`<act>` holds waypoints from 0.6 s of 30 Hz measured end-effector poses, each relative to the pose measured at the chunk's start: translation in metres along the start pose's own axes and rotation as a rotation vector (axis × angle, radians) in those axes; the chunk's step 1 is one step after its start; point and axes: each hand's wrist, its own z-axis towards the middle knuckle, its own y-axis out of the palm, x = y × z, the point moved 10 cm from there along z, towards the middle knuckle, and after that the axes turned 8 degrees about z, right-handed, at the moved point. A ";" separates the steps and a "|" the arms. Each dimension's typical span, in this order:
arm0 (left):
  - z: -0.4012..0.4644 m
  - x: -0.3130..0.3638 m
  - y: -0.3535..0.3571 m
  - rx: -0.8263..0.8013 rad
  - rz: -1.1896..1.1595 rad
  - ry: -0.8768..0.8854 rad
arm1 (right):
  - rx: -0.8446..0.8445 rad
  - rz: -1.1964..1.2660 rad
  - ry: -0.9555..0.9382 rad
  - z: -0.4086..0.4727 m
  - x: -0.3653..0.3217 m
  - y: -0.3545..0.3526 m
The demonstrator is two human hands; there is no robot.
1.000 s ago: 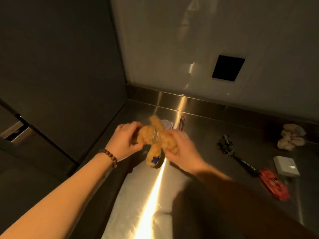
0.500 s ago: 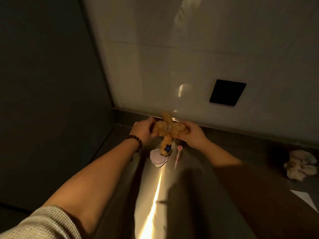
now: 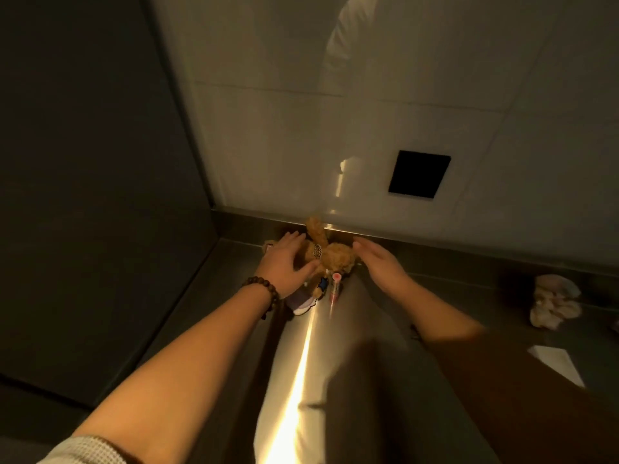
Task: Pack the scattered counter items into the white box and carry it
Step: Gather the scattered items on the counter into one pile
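A tan plush toy (image 3: 336,259) lies at the back of the steel counter (image 3: 301,380), against the low backsplash, one limb pointing up. My left hand (image 3: 286,264) rests on its left side with straight fingers, the thumb touching the plush. My right hand (image 3: 380,266) hovers just right of the toy, fingers straight, holding nothing. In front of the toy sit a small white round lid (image 3: 303,303) and a red-capped tube (image 3: 335,286). A white boxlike item (image 3: 557,361) shows at the right, partly behind my right arm.
A cream crumpled bundle (image 3: 554,304) lies at the back right. A dark wall panel (image 3: 100,195) closes the left side of the counter. The tiled back wall carries a black square (image 3: 418,174). A bright light streak runs down the counter's middle.
Both hands carried the plush toy away from me to the back edge of the counter and let it go; their fingers have opened. The view tilted upward.
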 end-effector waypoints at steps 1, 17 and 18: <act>-0.007 0.010 -0.003 0.014 -0.023 0.019 | 0.010 -0.012 -0.005 -0.007 0.001 -0.008; -0.081 0.178 0.108 -0.240 0.117 0.258 | 0.086 -0.601 0.087 -0.142 0.093 -0.135; -0.083 0.182 0.127 -0.299 0.153 0.260 | 0.064 -0.657 0.117 -0.147 0.106 -0.136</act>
